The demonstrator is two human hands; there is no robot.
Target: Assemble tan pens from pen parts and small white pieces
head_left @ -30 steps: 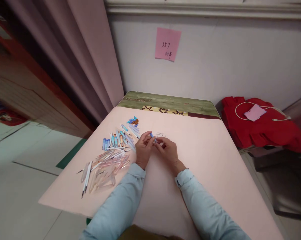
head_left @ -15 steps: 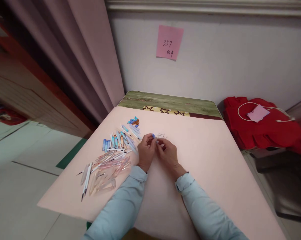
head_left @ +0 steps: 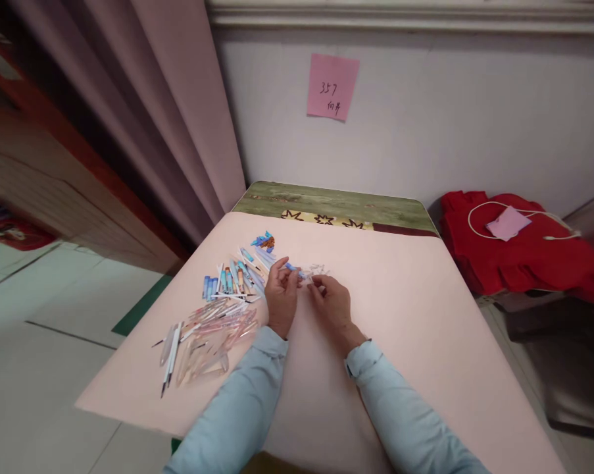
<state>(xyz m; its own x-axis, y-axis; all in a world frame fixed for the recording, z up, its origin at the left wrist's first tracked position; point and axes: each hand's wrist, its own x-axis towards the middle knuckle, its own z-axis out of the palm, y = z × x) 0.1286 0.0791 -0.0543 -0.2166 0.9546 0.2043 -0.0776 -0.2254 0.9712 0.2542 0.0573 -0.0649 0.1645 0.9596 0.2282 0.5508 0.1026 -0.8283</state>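
My left hand [head_left: 281,296] is closed around a small blue pen part [head_left: 291,266], whose blue end shows past the fingertips. Close beside it, my right hand [head_left: 333,304] pinches at the other end of that part, where a small pale piece seems to be, too small to make out. Just beyond the fingers lie tiny clear-white pieces [head_left: 319,269] in a loose heap. To the left of my left hand are blue and orange pen barrels [head_left: 230,278] and white pen refills [head_left: 172,359].
Pinkish tubes and refills [head_left: 222,319] and clear barrels [head_left: 202,359] spread over the left of the pale-covered table [head_left: 425,342]. A pile of small blue and brown parts [head_left: 264,241] sits farther back. Red cloth [head_left: 514,263] with a white cable [head_left: 548,214] lies at right.
My hands have drawn slightly apart, the left shifting left with its fingers loosened a little. More of the blue pen part now shows between them, tilted lower.
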